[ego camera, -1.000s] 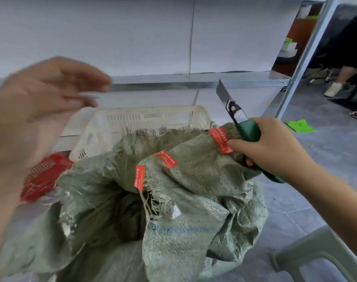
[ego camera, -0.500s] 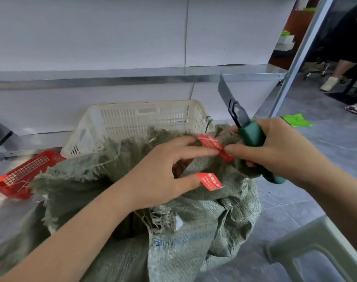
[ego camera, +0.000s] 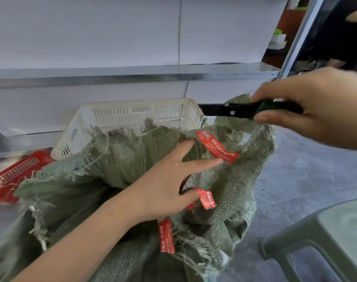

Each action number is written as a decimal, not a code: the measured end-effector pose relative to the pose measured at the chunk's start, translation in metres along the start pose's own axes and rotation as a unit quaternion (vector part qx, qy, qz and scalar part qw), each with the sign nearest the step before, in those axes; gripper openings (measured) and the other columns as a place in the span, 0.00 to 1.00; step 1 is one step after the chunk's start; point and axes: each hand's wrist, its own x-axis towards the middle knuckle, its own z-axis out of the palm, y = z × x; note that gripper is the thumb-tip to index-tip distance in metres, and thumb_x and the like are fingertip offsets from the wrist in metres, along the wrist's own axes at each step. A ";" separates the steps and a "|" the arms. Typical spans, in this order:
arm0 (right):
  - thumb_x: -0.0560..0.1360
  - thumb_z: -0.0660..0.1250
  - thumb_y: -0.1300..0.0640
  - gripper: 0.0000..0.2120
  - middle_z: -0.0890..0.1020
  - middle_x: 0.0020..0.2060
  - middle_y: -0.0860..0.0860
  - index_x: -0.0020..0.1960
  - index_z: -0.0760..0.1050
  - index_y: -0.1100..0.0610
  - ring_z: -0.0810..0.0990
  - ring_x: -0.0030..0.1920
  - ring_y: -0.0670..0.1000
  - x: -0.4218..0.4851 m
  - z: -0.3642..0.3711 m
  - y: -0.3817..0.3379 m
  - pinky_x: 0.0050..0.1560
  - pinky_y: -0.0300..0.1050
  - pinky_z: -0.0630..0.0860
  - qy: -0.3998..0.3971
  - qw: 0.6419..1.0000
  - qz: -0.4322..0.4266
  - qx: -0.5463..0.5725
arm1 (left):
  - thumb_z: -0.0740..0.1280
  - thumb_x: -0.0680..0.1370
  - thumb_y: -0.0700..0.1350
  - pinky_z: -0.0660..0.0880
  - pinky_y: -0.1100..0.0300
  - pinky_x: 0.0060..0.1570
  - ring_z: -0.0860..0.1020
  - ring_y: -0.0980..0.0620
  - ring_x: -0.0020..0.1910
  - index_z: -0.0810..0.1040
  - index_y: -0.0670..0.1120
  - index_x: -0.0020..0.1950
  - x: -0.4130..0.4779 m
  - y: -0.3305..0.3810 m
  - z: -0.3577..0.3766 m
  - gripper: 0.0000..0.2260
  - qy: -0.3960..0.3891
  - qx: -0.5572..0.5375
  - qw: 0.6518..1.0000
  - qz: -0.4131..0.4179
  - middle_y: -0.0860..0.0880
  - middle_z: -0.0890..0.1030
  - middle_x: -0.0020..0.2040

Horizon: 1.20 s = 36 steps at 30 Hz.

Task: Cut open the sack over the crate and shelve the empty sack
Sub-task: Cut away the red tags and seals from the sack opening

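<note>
Head view: my left hand (ego camera: 163, 186) lies on the green woven sack (ego camera: 122, 157), fingers spread and straight, gripping nothing. Farther right, my right hand (ego camera: 315, 106) is curled round the green handle of the knife (ego camera: 230, 110) — blade level, pointing left above the sack's far edge. The sack sits just in front of the white crate (ego camera: 132, 112), below the metal shelf (ego camera: 132, 71).

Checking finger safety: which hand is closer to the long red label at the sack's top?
Left. The left hand touches the long red label with its fingertips; the right hand holds the knife above it, apart.
</note>
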 end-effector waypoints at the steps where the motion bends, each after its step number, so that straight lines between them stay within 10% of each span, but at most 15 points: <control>1: 0.67 0.47 0.34 0.20 0.77 0.30 0.42 0.48 0.72 0.41 0.77 0.31 0.52 0.000 -0.008 0.001 0.34 0.52 0.78 -0.010 0.999 -0.002 -0.034 | 0.63 0.76 0.44 0.35 0.91 0.46 0.38 0.74 0.61 0.51 0.79 0.53 0.000 0.000 -0.001 0.30 -0.003 -0.001 1.000 -0.002 0.68 0.41 0.62; 7: 0.70 0.60 0.44 0.05 0.77 0.28 0.47 0.43 0.73 0.40 0.75 0.31 0.53 0.005 -0.013 0.012 0.37 0.58 0.78 -0.103 0.988 -0.020 -0.110 | 0.64 0.76 0.44 0.35 0.92 0.46 0.37 0.77 0.60 0.52 0.78 0.53 0.000 0.001 -0.004 0.30 0.000 0.010 1.000 0.013 0.67 0.43 0.62; 17: 0.73 0.51 0.38 0.14 0.76 0.45 0.37 0.57 0.66 0.35 0.76 0.53 0.45 0.015 0.013 0.004 0.40 0.41 0.74 -0.067 0.965 -0.085 -0.238 | 0.66 0.75 0.43 0.37 0.92 0.48 0.37 0.85 0.50 0.63 0.78 0.47 0.001 -0.003 -0.005 0.27 0.005 -0.018 0.999 0.026 0.74 0.43 0.56; 23: 0.67 0.56 0.38 0.18 0.82 0.36 0.44 0.47 0.79 0.44 0.79 0.37 0.52 0.013 0.032 0.016 0.29 0.41 0.72 0.006 0.994 -0.102 -0.023 | 0.66 0.75 0.44 0.39 0.91 0.49 0.43 0.83 0.58 0.64 0.78 0.46 0.001 -0.003 -0.005 0.25 0.033 0.001 0.999 0.042 0.67 0.50 0.63; 28: 0.62 0.55 0.33 0.19 0.84 0.37 0.47 0.44 0.77 0.40 0.80 0.36 0.51 0.010 0.047 0.023 0.39 0.55 0.78 -0.009 0.984 -0.044 0.170 | 0.63 0.71 0.47 0.72 0.68 0.45 0.70 0.62 0.46 0.74 0.61 0.60 -0.005 -0.014 -0.008 0.18 0.170 0.150 0.967 0.117 0.55 0.74 0.49; 33: 0.61 0.55 0.32 0.10 0.79 0.36 0.37 0.41 0.67 0.31 0.75 0.45 0.36 0.009 0.056 0.023 0.36 0.37 0.72 0.012 0.979 -0.018 0.203 | 0.65 0.68 0.53 0.59 0.54 0.67 0.61 0.50 0.67 0.75 0.58 0.55 -0.011 -0.003 -0.011 0.16 0.291 0.196 0.931 0.103 0.50 0.66 0.66; 36: 0.61 0.57 0.34 0.10 0.81 0.39 0.40 0.41 0.70 0.33 0.76 0.44 0.38 0.009 0.061 0.022 0.37 0.36 0.72 0.035 0.968 -0.014 0.247 | 0.72 0.67 0.50 0.66 0.62 0.60 0.68 0.59 0.62 0.61 0.56 0.50 -0.004 0.005 -0.010 0.21 0.298 0.046 0.953 -0.030 0.56 0.71 0.59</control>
